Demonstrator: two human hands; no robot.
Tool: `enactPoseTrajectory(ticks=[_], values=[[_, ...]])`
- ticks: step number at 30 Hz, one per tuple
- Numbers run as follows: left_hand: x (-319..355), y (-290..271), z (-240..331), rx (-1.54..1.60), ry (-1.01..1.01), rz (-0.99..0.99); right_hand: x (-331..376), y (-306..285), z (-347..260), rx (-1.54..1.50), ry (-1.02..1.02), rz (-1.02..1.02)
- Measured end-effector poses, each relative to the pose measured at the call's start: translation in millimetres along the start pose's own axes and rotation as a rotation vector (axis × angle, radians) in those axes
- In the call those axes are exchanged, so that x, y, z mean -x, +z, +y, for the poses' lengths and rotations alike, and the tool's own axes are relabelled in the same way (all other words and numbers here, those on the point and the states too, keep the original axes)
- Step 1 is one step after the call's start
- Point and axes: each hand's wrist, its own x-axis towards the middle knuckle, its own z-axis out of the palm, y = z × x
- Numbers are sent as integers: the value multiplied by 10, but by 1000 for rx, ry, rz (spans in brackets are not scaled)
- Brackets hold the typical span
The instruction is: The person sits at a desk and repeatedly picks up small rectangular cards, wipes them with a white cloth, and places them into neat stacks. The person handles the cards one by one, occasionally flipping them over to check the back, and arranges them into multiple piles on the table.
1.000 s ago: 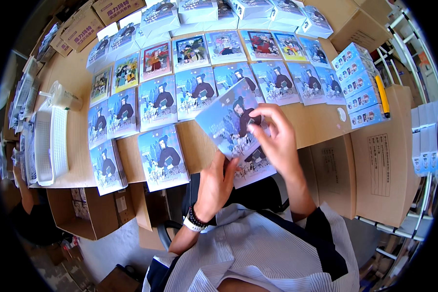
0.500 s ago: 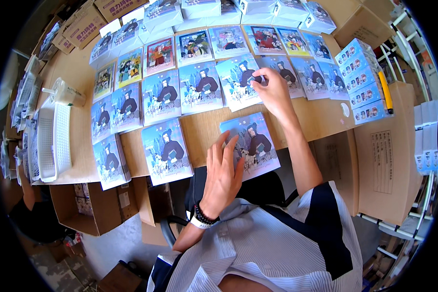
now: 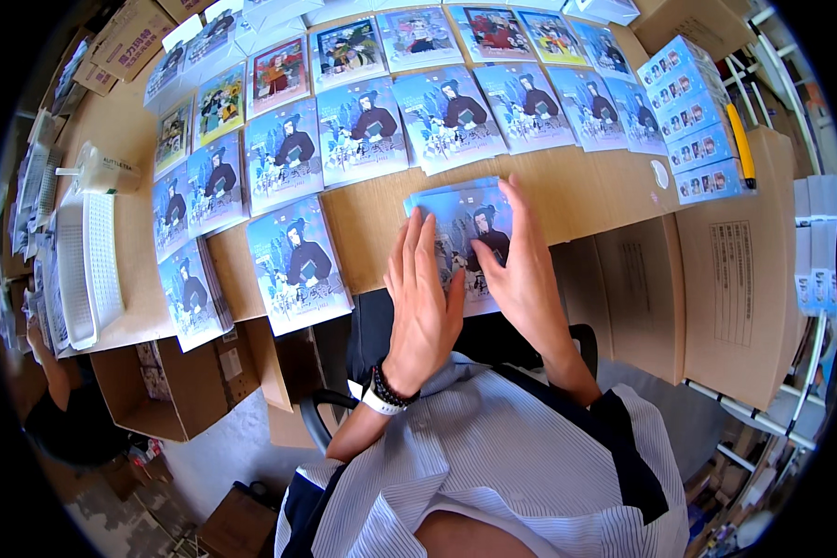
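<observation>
A stack of blue picture sheets or booklets (image 3: 465, 212), showing a dark-clothed figure, lies at the table's front edge; its upper layers are slightly out of line. My left hand (image 3: 417, 288) rests along its left side, fingers stretched out. My right hand (image 3: 527, 279) lies at its right side, thumb over the cover and the other fingers along the edge. Both hands are open. Beyond them runs a row of matching stacks, the nearest one (image 3: 446, 116) straight ahead. Two more stand at the front left, one of them (image 3: 299, 265) close to my left hand.
Behind the row lie differently coloured picture stacks (image 3: 348, 54), with white-wrapped bundles (image 3: 232, 37) farther back. At left are a white basket (image 3: 91, 270) and a drink cup (image 3: 112, 172). Blue boxes (image 3: 697, 121) with a yellow cutter (image 3: 740, 144) stand right. Cartons (image 3: 730, 260) fill the lower right.
My right hand has come back from the stack in the row to the right side of the near stack. My left hand stays at its left side. The view has shifted slightly.
</observation>
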Motion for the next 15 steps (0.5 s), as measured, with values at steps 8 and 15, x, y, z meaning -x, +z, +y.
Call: enactPoseTrajectory(ticks=[8, 15], values=[[10, -206, 162, 614, 112, 105, 10, -123, -205, -560, -220, 136], [36, -216, 114, 402, 315, 142, 60, -175, -293, -563, -625, 156]])
